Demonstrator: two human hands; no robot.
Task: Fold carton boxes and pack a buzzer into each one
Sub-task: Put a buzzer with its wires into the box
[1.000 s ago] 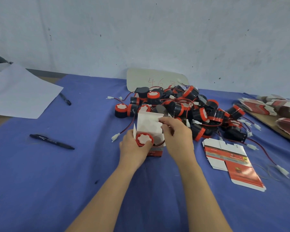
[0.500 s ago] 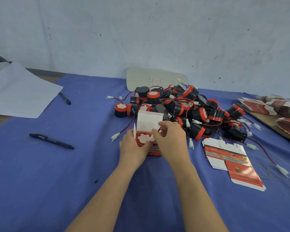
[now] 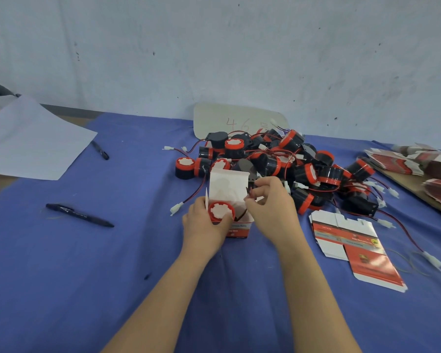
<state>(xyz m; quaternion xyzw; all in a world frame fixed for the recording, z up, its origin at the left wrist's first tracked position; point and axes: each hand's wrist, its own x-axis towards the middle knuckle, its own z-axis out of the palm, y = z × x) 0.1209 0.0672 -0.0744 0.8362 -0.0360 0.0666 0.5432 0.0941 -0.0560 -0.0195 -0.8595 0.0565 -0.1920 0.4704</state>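
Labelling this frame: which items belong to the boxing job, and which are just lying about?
Job: open carton, buzzer inside it, left hand, right hand, buzzer pile, flat carton, carton stack.
Lying about: near pen, far pen, paper sheet, card marked 46.

Two hands (image 3: 204, 225) (image 3: 273, 212), two pens (image 3: 79, 215) (image 3: 100, 150), one paper sheet (image 3: 28, 141), one folded carton (image 3: 228, 184) holding one buzzer (image 3: 220, 211) — loose buzzers (image 3: 290, 161) and flat cartons (image 3: 362, 253) — too piled to count.

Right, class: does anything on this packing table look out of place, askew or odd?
The spare buzzers lie in one tangled heap behind the box, red wires crossing each other, so lifting one may drag others. The flat carton on the right lies skewed. Nothing looks spilled or broken.
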